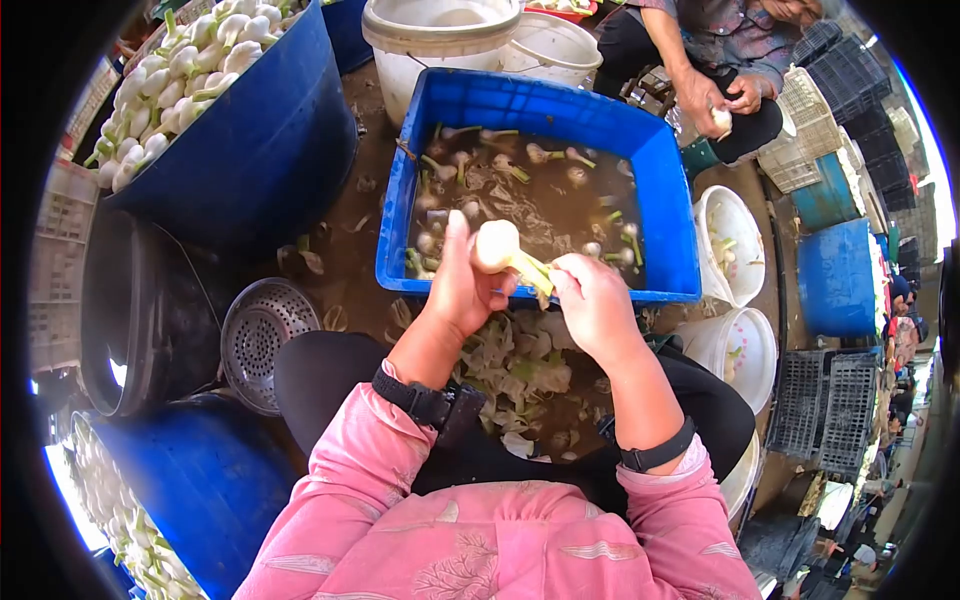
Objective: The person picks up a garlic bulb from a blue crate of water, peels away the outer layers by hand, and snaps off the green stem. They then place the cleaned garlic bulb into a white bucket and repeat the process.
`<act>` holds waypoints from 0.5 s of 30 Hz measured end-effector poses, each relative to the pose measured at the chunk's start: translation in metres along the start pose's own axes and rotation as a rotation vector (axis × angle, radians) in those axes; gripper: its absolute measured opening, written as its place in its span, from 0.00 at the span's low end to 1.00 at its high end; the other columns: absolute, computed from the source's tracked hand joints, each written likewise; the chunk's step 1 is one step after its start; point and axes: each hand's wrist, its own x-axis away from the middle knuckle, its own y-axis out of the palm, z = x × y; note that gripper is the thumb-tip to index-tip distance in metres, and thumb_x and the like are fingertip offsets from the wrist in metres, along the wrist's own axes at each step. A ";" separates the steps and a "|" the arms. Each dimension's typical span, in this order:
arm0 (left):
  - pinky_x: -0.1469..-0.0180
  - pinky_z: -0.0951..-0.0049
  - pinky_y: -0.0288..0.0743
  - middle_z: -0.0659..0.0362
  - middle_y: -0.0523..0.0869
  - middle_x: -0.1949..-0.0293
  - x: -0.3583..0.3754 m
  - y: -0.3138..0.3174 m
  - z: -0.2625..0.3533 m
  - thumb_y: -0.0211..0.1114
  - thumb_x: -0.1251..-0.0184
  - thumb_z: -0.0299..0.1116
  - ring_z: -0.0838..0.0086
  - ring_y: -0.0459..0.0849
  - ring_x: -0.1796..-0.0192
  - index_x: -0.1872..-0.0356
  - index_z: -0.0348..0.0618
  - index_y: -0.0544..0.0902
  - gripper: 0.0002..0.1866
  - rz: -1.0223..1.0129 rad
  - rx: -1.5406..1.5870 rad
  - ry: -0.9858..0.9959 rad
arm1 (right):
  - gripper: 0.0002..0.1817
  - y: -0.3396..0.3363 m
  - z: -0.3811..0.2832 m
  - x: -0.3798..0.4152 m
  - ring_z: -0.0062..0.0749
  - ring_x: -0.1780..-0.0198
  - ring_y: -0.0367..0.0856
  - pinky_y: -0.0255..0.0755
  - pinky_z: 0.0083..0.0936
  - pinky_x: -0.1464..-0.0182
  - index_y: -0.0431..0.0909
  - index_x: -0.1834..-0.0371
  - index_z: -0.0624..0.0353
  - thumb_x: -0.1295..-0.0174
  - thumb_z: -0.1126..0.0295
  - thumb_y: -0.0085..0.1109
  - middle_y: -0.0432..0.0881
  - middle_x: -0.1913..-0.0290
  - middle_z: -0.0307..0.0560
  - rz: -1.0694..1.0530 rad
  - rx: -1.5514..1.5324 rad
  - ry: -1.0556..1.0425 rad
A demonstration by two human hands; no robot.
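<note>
My left hand [460, 280] is closed around a pale, peeled-looking garlic bulb [496, 246], its thumb up along the side. The bulb's green stem [533, 271] points right, where my right hand [597, 305] pinches its end; whether a strip of skin or a small blade is in those fingers too is hidden. Both hands are above the near rim of a blue rectangular tub [400, 225]. Brown water fills the tub, with several unpeeled garlic bulbs [540, 154] and loose skins floating in it. Beneath my hands, a heap of peeled-off skins [520, 365] lies on the wet ground.
At left stands a large blue barrel [270, 130] heaped with white garlic [190, 70]. A metal strainer [268, 340] leans by my knee. White buckets [730, 245] line the right side. Across the tub, another person's hands [715, 100] hold a bulb. Black crates [825, 405] lie farther right.
</note>
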 end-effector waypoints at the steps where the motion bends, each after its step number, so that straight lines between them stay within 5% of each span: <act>1: 0.84 0.82 0.55 0.64 0.73 0.78 0.002 0.003 0.000 0.42 0.39 0.56 0.81 0.66 0.82 0.62 0.45 0.73 0.24 0.136 -0.130 0.032 | 0.06 -0.002 0.001 0.001 0.47 0.67 0.74 0.66 0.36 0.64 0.73 0.70 0.62 0.47 0.71 0.49 0.75 0.72 0.53 0.010 -0.022 -0.038; 4: 0.80 0.84 0.59 0.65 0.74 0.71 0.003 -0.004 -0.002 0.50 0.41 0.56 0.84 0.68 0.77 0.61 0.47 0.73 0.22 -0.072 -0.386 0.188 | 0.06 -0.001 0.003 0.004 0.48 0.66 0.73 0.66 0.37 0.63 0.72 0.70 0.62 0.47 0.71 0.48 0.75 0.72 0.53 0.069 -0.030 -0.111; 5: 0.76 0.86 0.62 0.64 0.75 0.69 0.003 -0.006 -0.002 0.55 0.42 0.48 0.84 0.71 0.73 0.56 0.44 0.72 0.20 -0.166 -0.219 0.185 | 0.06 0.000 0.004 0.003 0.48 0.66 0.73 0.66 0.38 0.63 0.72 0.71 0.62 0.47 0.71 0.48 0.75 0.71 0.52 0.095 -0.021 -0.131; 8: 0.73 0.87 0.64 0.62 0.77 0.66 0.010 0.002 -0.003 0.56 0.42 0.44 0.83 0.72 0.71 0.50 0.39 0.70 0.23 -0.380 -0.245 0.095 | 0.06 0.003 0.025 -0.010 0.47 0.65 0.73 0.66 0.37 0.62 0.72 0.70 0.62 0.47 0.72 0.47 0.75 0.70 0.52 0.312 0.298 0.041; 9: 0.70 0.86 0.66 0.57 0.77 0.61 0.004 -0.004 -0.009 0.58 0.45 0.38 0.82 0.73 0.68 0.47 0.35 0.66 0.26 -0.403 -0.168 0.063 | 0.09 0.004 0.034 -0.013 0.46 0.64 0.75 0.68 0.36 0.62 0.74 0.66 0.62 0.48 0.71 0.48 0.77 0.68 0.54 0.218 0.383 0.096; 12: 0.69 0.86 0.67 0.53 0.76 0.56 0.007 0.004 -0.004 0.59 0.47 0.37 0.80 0.74 0.65 0.46 0.35 0.64 0.28 -0.382 -0.084 0.112 | 0.12 0.018 0.067 -0.027 0.46 0.62 0.76 0.69 0.37 0.63 0.74 0.62 0.62 0.49 0.70 0.47 0.78 0.66 0.55 -0.570 0.674 0.403; 13: 0.63 0.83 0.69 0.51 0.74 0.52 0.007 0.001 0.001 0.59 0.50 0.33 0.75 0.75 0.58 0.44 0.35 0.62 0.30 -0.418 -0.029 0.090 | 0.15 0.013 0.060 -0.023 0.40 0.67 0.79 0.72 0.32 0.68 0.75 0.62 0.62 0.44 0.63 0.45 0.79 0.67 0.55 -0.577 0.666 0.237; 15: 0.57 0.79 0.69 0.52 0.72 0.50 0.008 0.002 0.007 0.57 0.52 0.29 0.71 0.74 0.52 0.44 0.35 0.61 0.30 -0.409 0.009 0.147 | 0.19 -0.004 0.036 -0.028 0.34 0.70 0.79 0.71 0.25 0.73 0.75 0.65 0.63 0.41 0.57 0.43 0.79 0.68 0.54 -0.534 -0.086 0.617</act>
